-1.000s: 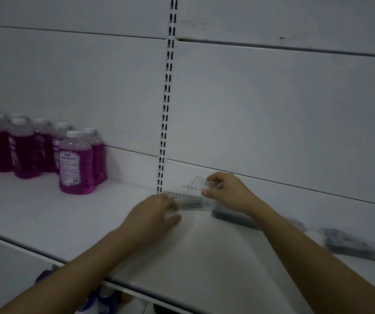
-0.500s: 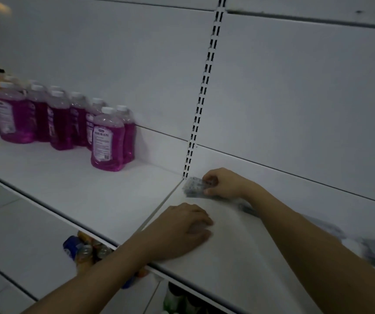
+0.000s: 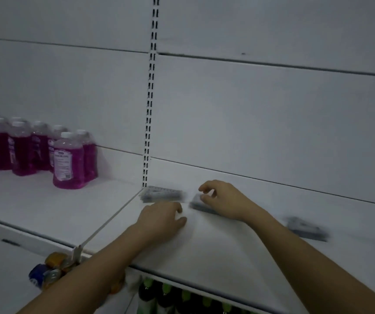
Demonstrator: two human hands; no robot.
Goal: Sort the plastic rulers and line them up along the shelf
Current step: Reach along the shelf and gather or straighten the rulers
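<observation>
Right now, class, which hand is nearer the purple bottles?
Left. The left hand rests on the shelf, right of the purple bottles; the right hand is farther right.

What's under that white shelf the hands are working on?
Below the shelf stand dark bottles with green caps, and further left some cans. The forearms and the shelf board hide the rest down there.

Hands [image 3: 161,219] beside rulers [image 3: 162,194] on shelf [image 3: 216,257]
</observation>
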